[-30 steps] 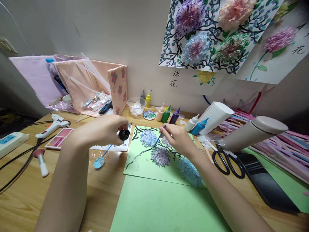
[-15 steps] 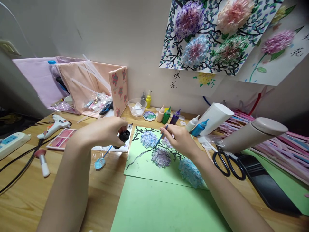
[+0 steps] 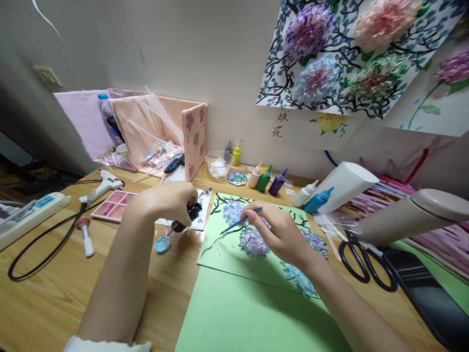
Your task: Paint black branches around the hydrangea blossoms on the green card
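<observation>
My left hand [image 3: 169, 201] grips a small black bottle [image 3: 194, 211], its open neck tilted to the right. Below it, a flat light-blue piece on a stem [image 3: 162, 244] lies on the table. In my right hand [image 3: 281, 231] a thin blue paintbrush [image 3: 234, 225] is pinched, its tip pointing down and left over a painted dark branch [image 3: 219, 238]. The branch is on a light green sheet [image 3: 220, 264] with raised blue and purple flowers, one of them a purple flower [image 3: 254, 242] beside the hand. A second green sheet [image 3: 220, 313] extends toward me.
Paint bottles [image 3: 276, 182], a palette [image 3: 237, 178] and a clear bowl [image 3: 219, 165] line the wall side. Scissors [image 3: 366, 261], a black tray-like object [image 3: 421, 293] and a tumbler [image 3: 406, 217] are on the right. A glue gun [image 3: 104, 185] and power strip [image 3: 34, 215] lie left.
The brush has tipped flatter, its tip moving left along the branch. My left hand still holds the black bottle. The whole view has shifted left.
</observation>
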`<action>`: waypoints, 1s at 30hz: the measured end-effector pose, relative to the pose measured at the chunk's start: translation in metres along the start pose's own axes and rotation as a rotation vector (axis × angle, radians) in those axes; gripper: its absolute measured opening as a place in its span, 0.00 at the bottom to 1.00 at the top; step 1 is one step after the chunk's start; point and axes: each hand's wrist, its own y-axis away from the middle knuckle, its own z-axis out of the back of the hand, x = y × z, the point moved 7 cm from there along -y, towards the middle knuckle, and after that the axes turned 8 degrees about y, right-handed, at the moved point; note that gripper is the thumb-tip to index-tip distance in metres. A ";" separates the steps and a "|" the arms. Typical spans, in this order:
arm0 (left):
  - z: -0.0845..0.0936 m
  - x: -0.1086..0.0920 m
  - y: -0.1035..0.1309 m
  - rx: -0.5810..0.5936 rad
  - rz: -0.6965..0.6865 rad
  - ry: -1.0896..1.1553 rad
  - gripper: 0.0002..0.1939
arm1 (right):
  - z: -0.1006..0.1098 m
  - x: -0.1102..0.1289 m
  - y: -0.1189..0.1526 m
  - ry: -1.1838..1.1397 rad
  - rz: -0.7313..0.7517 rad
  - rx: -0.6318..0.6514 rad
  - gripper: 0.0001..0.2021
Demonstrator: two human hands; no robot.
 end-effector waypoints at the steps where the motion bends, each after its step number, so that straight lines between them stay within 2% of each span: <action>1: 0.000 0.000 0.000 -0.005 -0.003 -0.004 0.11 | -0.005 0.001 0.000 -0.004 0.004 0.020 0.12; 9: -0.001 0.001 0.002 0.001 -0.017 0.004 0.13 | -0.025 0.002 0.006 -0.104 -0.026 0.090 0.12; 16: 0.002 0.000 0.007 0.024 0.023 0.011 0.18 | -0.040 0.008 0.011 -0.198 -0.051 0.142 0.12; 30: 0.002 0.004 0.008 -0.009 -0.012 0.023 0.16 | -0.053 0.007 0.012 -0.240 -0.082 0.217 0.13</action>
